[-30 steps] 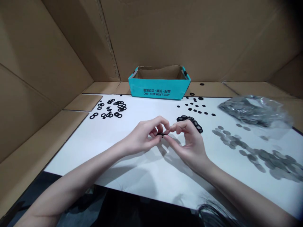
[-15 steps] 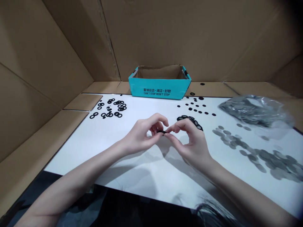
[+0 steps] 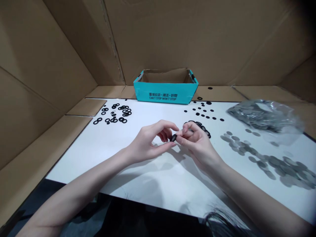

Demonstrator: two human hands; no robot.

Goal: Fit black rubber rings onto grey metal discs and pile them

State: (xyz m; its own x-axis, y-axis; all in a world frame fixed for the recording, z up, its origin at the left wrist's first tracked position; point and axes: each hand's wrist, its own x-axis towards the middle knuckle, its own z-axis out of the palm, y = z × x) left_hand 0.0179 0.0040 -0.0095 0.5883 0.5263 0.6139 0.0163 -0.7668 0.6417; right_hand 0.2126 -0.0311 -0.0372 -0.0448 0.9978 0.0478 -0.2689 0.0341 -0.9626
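A small black-rimmed disc (image 3: 173, 138) with a greyish middle is tilted up above the white table. My right hand (image 3: 197, 138) pinches it by its right edge between thumb and index finger. Around the disc's other side my left hand (image 3: 153, 140) curves with thumb and index finger apart; its thumb tip lies just under the disc, and I cannot tell if it touches. Behind my right hand, partly hidden by it, lies a cluster of similar black-rimmed discs (image 3: 202, 127).
Black rings (image 3: 124, 120) lie scattered at the left, small black discs (image 3: 208, 117) at the back right. Grey translucent discs (image 3: 274, 161) spread along the right side below a clear plastic bag (image 3: 264, 113) of them. A turquoise box (image 3: 165, 92) stands at the back against cardboard walls.
The disc, earlier lying nearly flat between both hands' fingertips, is now tipped up in my right fingers. My left fingers have spread apart around it.
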